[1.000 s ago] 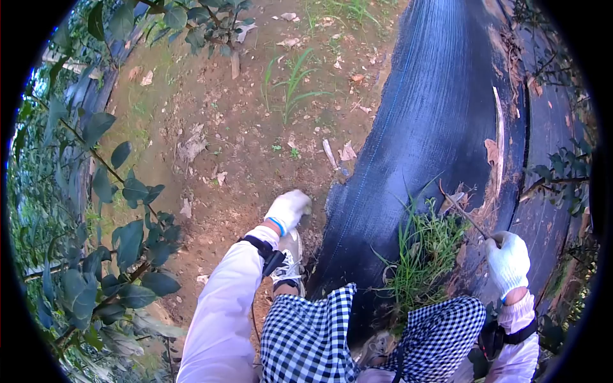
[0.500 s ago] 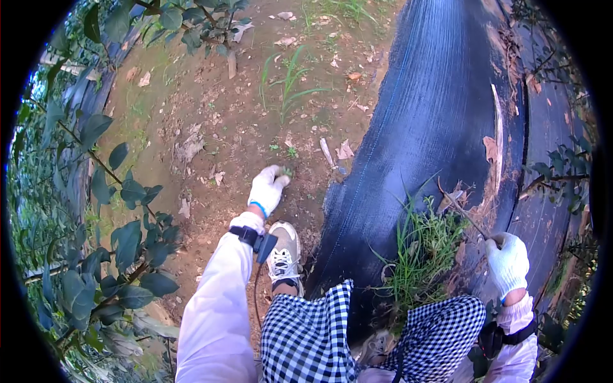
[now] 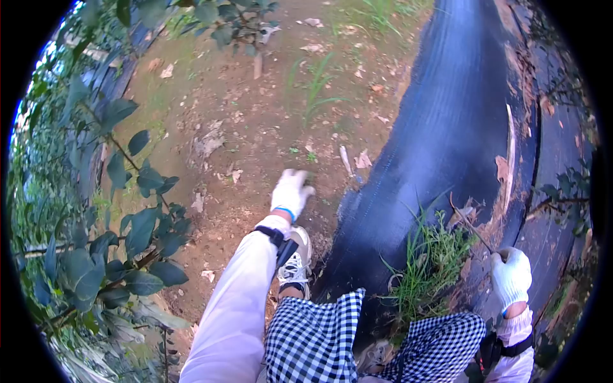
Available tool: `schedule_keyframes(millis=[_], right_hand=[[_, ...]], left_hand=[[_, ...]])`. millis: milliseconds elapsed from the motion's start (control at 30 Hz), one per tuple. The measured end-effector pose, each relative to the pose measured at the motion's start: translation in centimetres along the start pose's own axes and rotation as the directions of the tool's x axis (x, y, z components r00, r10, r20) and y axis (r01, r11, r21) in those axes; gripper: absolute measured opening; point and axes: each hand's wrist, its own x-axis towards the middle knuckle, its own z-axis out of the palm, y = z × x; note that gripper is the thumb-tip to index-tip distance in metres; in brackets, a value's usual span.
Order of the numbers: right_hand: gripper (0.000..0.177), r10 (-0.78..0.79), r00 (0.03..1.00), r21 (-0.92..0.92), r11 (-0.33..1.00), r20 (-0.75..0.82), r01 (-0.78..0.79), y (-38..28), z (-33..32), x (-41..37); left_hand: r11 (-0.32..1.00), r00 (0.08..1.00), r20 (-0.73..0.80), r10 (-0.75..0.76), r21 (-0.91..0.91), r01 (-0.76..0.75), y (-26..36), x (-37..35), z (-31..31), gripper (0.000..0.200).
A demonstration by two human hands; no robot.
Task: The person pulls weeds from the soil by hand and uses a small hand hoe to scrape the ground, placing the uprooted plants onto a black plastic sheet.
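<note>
My left hand [image 3: 291, 193], in a white glove, hangs over the bare soil just beyond my left shoe [image 3: 295, 265]. Its fingers are slightly blurred and reach forward, with the thumb apart. I see nothing held in it. At the right, my right hand [image 3: 511, 277], also gloved, is closed around the end of a thin, dark, hooked hand tool [image 3: 470, 225]. The tool's curved tip points away from me, beside a heap of green grass and weeds [image 3: 429, 268] lying on black ground sheeting [image 3: 418, 159].
Leafy branches [image 3: 143, 230] crowd the left side. A small tree trunk [image 3: 258, 65] stands ahead, near a tuft of grass [image 3: 314, 92]. Small seedlings [image 3: 311, 156], dry leaves [image 3: 363, 159] and a pale stick [image 3: 509, 159] lie about. Another branch [image 3: 562, 201] juts in from the right.
The scene has shifted rightward and slightly down in view. A small green bit at my left fingertips no longer shows, and those fingers have straightened. My right hand keeps its grip on the tool.
</note>
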Motion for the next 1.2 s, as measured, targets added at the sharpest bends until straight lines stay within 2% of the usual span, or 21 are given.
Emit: schedule_keyframes(millis=[67, 100, 167, 233, 267, 300, 333, 367, 400, 433, 533, 667, 767, 800, 833, 900, 967, 1000, 1100, 1133, 1200], right_hand=[[0.021, -0.039, 0.999, -0.024, 0.999, -0.028, 0.038, -0.2, -0.1, -0.2], [0.02, -0.038, 0.999, -0.021, 0.999, -0.025, 0.038, -0.2, -0.1, -0.2], [0.02, -0.039, 0.999, -0.009, 0.999, -0.026, 0.038, 0.2, 0.1, 0.0], [0.02, -0.009, 1.0, 0.003, 1.0, 0.012, 0.009, 0.9, 0.1, 0.4], [0.02, -0.003, 1.0, 0.004, 1.0, 0.015, 0.003, 1.2, 0.1, 0.5], [0.02, 0.003, 1.0, 0.005, 1.0, 0.02, -0.003, 1.5, 0.1, 0.5], [0.02, 0.008, 1.0, 0.019, 1.0, 0.01, -0.008, 1.7, 0.2, 0.5], [0.02, 0.019, 1.0, 0.035, 0.999, 0.002, -0.019, 1.8, 0.3, 0.5], [0.019, 0.032, 0.999, -0.002, 0.999, -0.03, -0.032, 1.5, 0.4, 0.3], [0.02, 0.042, 0.999, -0.012, 0.999, -0.013, -0.043, 1.8, 0.5, 0.2], [0.024, 0.136, 0.986, 0.046, 0.989, 0.093, -0.141, 1.5, -0.2, 0.8], [0.023, 0.175, 0.98, -0.027, 0.985, 0.1, -0.173, 0.4, -0.7, 1.2], [0.022, 0.213, 0.967, 0.065, 0.973, 0.139, -0.224, 0.6, 0.0, 1.5], [0.022, 0.2, 0.974, 0.059, 0.976, 0.107, -0.207, 0.5, 0.1, 1.5], [0.022, 0.187, 0.979, 0.052, 0.98, 0.076, -0.191, 0.4, 0.2, 1.4], [0.022, 0.165, 0.985, 0.031, 0.986, 0.046, -0.166, 0.1, 0.0, 1.3], [0.021, 0.156, 0.987, 0.008, 0.988, 0.04, -0.156, -0.1, -0.3, 1.4], [0.02, 0.16, 0.986, 0.03, 0.986, 0.051, -0.162, 0.0, -0.2, 1.4], [0.021, 0.196, 0.978, 0.048, 0.979, 0.071, -0.199, -0.4, -0.3, 1.3], [0.02, 0.2, 0.977, 0.02, 0.979, 0.067, -0.202, -0.5, -0.3, 1.3], [0.02, 0.233, 0.972, 0.037, 0.972, 0.024, -0.233, -1.6, -0.4, 1.1]], left_hand=[[0.977, 0.972, 0.229, 0.044, 0.194, -0.09, -0.1, 1.5, 0.2, 0.031], [0.985, 0.962, 0.266, 0.059, 0.143, -0.1, -0.6, 2.2, 0.2, 0.028], [0.987, 0.998, 0.014, 0.059, -0.152, -0.056, -2.3, 3.3, 0.1, 0.024], [0.888, 0.89, -0.262, -0.374, -0.379, 0.261, -3.9, 4.7, -1.9, 0.022], [0.805, 0.829, -0.309, -0.466, -0.538, 0.252, -8.3, 5.7, -1.3, 0.025], [0.831, 0.732, -0.444, -0.517, -0.468, 0.302, -12.6, 6.4, -0.8, 0.021], [0.788, 0.695, -0.458, -0.554, -0.558, 0.26, -13.2, 6.2, -3.1, 0.024], [0.799, 0.642, -0.496, -0.585, -0.49, 0.349, -18.5, 6.4, -2.7, 0.029], [0.638, 0.564, -0.369, -0.739, -0.652, 0.41, -14.8, 6.1, -6.6, 0.038], [0.81, 0.588, -0.559, -0.585, -0.37, 0.455, -17.2, 6.3, -7.2, 0.048], [0.812, 0.661, -0.479, -0.578, -0.254, 0.526, -19.8, 8.0, -8.7, 0.051], [0.807, 0.775, -0.401, -0.489, 0.131, 0.576, -20.0, 10.9, -9.3, 0.042], [0.813, 0.609, -0.541, -0.58, -0.433, 0.389, -23.0, 10.9, -7.9, 0.032], [0.612, 0.599, -0.345, -0.723, -0.723, 0.321, -18.9, 10.8, -9.5, 0.028], [0.571, 0.632, -0.226, -0.741, -0.706, 0.418, -19.3, 10.7, -9.1, 0.027], [0.962, 0.904, -0.335, -0.266, -0.148, 0.228, -17.9, 9.8, -8.9, 0.032], [0.996, 0.966, -0.258, 0.001, 0.085, 0.022, -14.2, 10.5, -9.3, 0.031], [0.98, 0.98, -0.142, -0.138, 0.126, 0.156, -13.0, 11.0, -9.2, 0.029], [0.984, 0.987, 0.019, -0.16, 0.088, 0.158, -13.3, 12.9, -8.8, 0.026], [0.985, 0.988, -0.024, -0.153, -0.084, 0.151, -12.5, 13.8, -8.9, 0.024], [0.977, 0.997, -0.042, -0.059, -0.207, 0.049, -9.5, 16.3, -9.3, 0.026]])
